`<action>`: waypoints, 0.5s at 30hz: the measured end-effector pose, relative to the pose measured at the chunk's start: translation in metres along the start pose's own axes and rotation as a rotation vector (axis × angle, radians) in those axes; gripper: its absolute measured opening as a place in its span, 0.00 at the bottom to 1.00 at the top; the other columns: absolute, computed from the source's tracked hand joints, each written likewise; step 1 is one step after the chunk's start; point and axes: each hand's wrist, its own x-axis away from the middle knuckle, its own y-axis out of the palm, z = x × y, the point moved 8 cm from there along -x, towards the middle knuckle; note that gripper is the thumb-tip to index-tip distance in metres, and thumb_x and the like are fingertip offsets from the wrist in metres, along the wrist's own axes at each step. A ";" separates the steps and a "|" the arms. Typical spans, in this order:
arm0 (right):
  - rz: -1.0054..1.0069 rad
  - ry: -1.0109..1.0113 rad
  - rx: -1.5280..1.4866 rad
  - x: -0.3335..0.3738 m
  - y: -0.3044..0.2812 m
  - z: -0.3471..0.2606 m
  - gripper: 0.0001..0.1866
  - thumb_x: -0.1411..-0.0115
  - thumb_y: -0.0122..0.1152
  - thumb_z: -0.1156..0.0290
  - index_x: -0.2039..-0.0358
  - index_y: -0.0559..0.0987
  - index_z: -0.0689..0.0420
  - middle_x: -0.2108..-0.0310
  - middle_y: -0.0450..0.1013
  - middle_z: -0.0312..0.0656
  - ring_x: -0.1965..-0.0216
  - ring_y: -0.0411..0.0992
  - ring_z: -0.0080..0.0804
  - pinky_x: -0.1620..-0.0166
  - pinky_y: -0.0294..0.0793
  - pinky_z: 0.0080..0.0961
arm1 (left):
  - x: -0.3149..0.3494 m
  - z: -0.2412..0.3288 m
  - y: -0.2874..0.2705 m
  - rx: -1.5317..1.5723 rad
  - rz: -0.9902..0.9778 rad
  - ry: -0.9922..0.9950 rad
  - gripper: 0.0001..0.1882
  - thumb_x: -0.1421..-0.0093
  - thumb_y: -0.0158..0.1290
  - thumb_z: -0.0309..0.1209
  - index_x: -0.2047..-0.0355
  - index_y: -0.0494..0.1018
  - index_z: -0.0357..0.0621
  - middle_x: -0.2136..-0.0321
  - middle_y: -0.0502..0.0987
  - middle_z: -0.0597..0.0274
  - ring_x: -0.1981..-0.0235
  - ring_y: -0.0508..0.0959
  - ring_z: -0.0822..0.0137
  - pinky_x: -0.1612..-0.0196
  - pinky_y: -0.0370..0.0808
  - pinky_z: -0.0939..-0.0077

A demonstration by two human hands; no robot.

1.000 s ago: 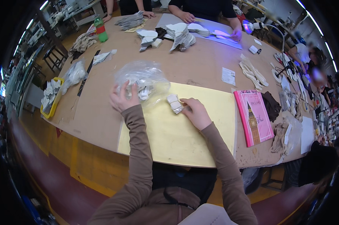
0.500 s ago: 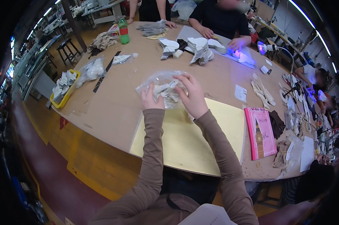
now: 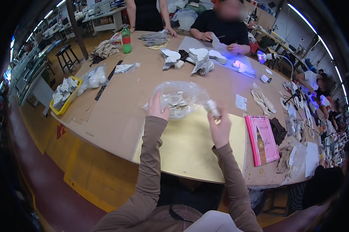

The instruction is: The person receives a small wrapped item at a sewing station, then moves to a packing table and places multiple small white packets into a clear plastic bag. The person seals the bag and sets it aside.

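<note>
A clear plastic bag with small white pieces inside lies puffed up at the far edge of the yellow board. My left hand is at its left side, with the film between thumb and fingers; how firmly it grips is hard to see. Just right of the bag, my right hand is closed on a small white rolled bundle, blurred by motion, with a pale yellowish lower end. Whether the bundle touches the bag's film I cannot tell.
Under my forearms lies the yellow board, with a pink book to its right. Stacked white pieces, a green bottle and a yellow basket stand farther off. Two people are across the table, near a lit lamp.
My right hand has moved from the bag's top to its right and now shows the white bundle. The left hand stays at the bag. Across the table, a seated person has lifted a white piece.
</note>
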 end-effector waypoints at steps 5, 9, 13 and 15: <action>-0.204 -0.414 -0.142 -0.020 -0.017 -0.088 0.19 0.45 0.59 0.73 0.52 0.72 0.58 0.57 0.72 0.46 0.58 0.71 0.35 0.55 0.70 0.28 | 0.003 0.049 0.024 0.114 -0.189 -0.042 0.35 0.50 0.52 0.25 0.40 0.57 0.41 0.46 0.65 0.48 0.51 0.71 0.61 0.55 0.72 0.74; -0.302 -0.691 0.544 -0.037 -0.024 -0.087 0.21 0.45 0.60 0.60 0.52 0.73 0.55 0.52 0.68 0.47 0.43 0.59 0.45 0.42 0.56 0.42 | 0.005 0.069 0.037 0.507 -0.343 -0.137 0.34 0.49 0.50 0.22 0.40 0.57 0.42 0.47 0.66 0.50 0.62 0.74 0.67 0.62 0.74 0.76; -0.304 -0.125 0.050 -0.047 -0.064 -0.043 0.20 0.42 0.59 0.63 0.51 0.72 0.55 0.51 0.68 0.47 0.49 0.65 0.35 0.47 0.65 0.33 | 0.003 0.096 0.033 0.939 -0.491 -0.239 0.32 0.48 0.48 0.19 0.40 0.58 0.44 0.46 0.65 0.51 0.67 0.76 0.73 0.67 0.76 0.80; -0.542 0.625 -0.613 -0.015 -0.055 -0.011 0.21 0.42 0.59 0.65 0.50 0.72 0.57 0.54 0.70 0.44 0.53 0.68 0.27 0.52 0.69 0.27 | 0.000 0.111 0.042 1.070 -0.562 -0.239 0.32 0.48 0.47 0.18 0.40 0.59 0.44 0.48 0.68 0.51 0.66 0.76 0.73 0.67 0.76 0.80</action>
